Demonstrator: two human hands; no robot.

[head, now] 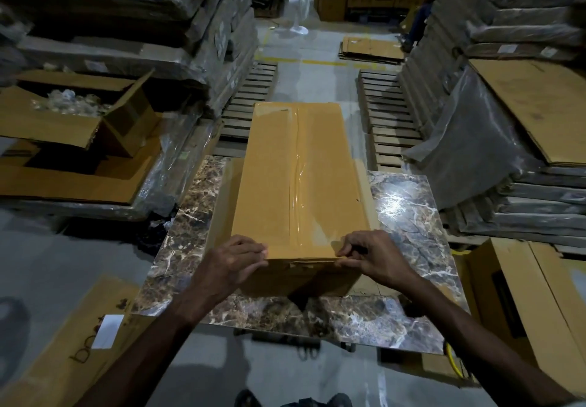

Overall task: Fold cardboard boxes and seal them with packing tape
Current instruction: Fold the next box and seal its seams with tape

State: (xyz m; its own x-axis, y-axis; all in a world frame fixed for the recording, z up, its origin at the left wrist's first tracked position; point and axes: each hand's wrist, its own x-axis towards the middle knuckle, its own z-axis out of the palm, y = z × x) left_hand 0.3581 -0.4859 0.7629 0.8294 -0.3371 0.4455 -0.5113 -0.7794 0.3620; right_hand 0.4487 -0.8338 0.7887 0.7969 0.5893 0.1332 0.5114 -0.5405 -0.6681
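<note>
A long brown cardboard box lies lengthwise on a marble-patterned table, its far end jutting past the table. Clear packing tape runs down the middle seam of its top. My left hand grips the near left corner of the box, fingers over the top edge. My right hand pinches the near right corner at the top edge, beside the tape end. No tape roll is in view.
An open box of clear plastic items sits on flat cardboard at left. Wooden pallets flank the aisle ahead. Wrapped stacks rise at right, flat cardboard lies at lower left, and a fan stands far back.
</note>
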